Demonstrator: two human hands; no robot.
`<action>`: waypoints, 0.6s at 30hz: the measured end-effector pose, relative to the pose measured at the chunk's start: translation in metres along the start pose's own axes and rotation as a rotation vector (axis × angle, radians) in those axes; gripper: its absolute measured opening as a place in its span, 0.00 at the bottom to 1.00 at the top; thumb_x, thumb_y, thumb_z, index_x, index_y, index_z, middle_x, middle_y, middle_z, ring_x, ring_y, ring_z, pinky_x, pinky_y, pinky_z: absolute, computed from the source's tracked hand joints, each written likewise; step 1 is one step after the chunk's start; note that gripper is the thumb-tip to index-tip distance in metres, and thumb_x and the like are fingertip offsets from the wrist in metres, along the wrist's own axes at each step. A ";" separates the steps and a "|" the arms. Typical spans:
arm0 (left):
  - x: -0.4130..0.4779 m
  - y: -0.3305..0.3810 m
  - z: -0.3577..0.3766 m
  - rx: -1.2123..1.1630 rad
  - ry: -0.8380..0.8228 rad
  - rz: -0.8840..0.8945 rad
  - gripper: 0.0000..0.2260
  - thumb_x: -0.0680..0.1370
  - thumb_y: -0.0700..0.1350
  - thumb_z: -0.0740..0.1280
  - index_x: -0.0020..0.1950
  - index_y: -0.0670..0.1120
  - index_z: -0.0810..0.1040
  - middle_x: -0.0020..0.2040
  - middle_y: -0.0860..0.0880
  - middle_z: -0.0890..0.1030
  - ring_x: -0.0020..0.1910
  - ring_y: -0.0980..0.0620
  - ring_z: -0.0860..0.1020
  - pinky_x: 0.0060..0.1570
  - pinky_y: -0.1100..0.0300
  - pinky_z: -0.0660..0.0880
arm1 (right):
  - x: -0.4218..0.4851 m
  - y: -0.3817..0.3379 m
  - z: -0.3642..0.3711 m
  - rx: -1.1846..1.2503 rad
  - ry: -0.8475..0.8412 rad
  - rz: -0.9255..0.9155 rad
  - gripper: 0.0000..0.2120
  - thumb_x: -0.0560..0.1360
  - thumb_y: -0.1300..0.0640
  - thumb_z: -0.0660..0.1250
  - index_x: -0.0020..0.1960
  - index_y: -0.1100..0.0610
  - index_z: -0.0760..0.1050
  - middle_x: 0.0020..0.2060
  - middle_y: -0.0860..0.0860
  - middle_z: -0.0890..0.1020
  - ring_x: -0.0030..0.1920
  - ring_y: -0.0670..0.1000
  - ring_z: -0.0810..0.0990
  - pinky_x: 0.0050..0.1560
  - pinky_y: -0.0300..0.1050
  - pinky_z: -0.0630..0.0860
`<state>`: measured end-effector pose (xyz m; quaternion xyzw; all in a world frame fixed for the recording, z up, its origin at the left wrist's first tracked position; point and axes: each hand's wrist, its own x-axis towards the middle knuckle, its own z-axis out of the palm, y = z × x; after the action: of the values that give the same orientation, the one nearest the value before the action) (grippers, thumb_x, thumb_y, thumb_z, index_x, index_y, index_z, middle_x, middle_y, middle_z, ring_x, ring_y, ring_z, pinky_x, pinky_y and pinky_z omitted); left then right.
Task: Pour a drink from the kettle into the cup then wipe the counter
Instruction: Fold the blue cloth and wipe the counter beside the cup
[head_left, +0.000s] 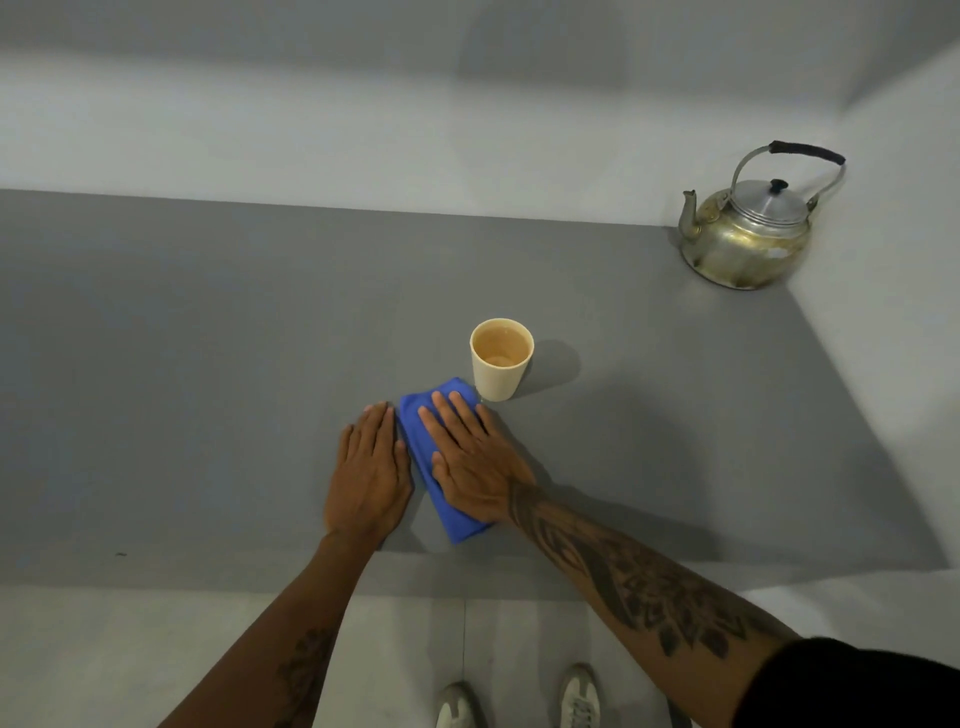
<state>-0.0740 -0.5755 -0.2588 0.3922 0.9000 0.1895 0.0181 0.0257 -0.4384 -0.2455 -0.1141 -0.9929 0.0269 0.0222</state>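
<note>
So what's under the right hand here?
A folded blue cloth lies flat under the right hand on the grey counter, beside the cup. The counter beneath the cloth is covered, so any spill there can't be seen.

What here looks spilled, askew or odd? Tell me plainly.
No spill shows. The cup stands upright and full, but the blue cloth under the right hand touches its base, so a push might tip it. The kettle is stained and discoloured. A small dark speck marks the counter.

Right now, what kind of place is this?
Likely a plain kitchen counter corner: a grey counter against white walls, a metal kettle, a filled cup, and a blue cloth under the right hand.
</note>
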 end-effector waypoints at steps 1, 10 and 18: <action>0.000 0.000 0.000 -0.003 0.005 0.003 0.26 0.81 0.49 0.45 0.74 0.37 0.65 0.73 0.39 0.68 0.74 0.43 0.64 0.75 0.46 0.57 | 0.007 0.000 -0.001 0.007 -0.001 0.007 0.28 0.78 0.49 0.48 0.76 0.58 0.57 0.76 0.58 0.62 0.76 0.60 0.60 0.74 0.59 0.60; -0.001 0.002 0.000 0.028 0.007 0.001 0.25 0.82 0.49 0.47 0.75 0.37 0.62 0.75 0.40 0.66 0.76 0.43 0.62 0.76 0.46 0.56 | -0.076 0.039 -0.004 -0.008 -0.012 0.073 0.28 0.79 0.50 0.49 0.77 0.58 0.55 0.77 0.58 0.60 0.76 0.60 0.59 0.73 0.60 0.59; 0.000 0.004 -0.001 0.025 -0.001 -0.016 0.27 0.81 0.50 0.44 0.75 0.38 0.60 0.76 0.41 0.64 0.77 0.44 0.59 0.76 0.46 0.55 | -0.060 0.037 -0.013 0.015 -0.014 0.402 0.30 0.78 0.48 0.46 0.77 0.58 0.56 0.76 0.60 0.62 0.75 0.64 0.61 0.71 0.64 0.62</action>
<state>-0.0715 -0.5737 -0.2568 0.3852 0.9054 0.1778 0.0154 0.0930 -0.4155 -0.2371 -0.3098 -0.9499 0.0388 0.0103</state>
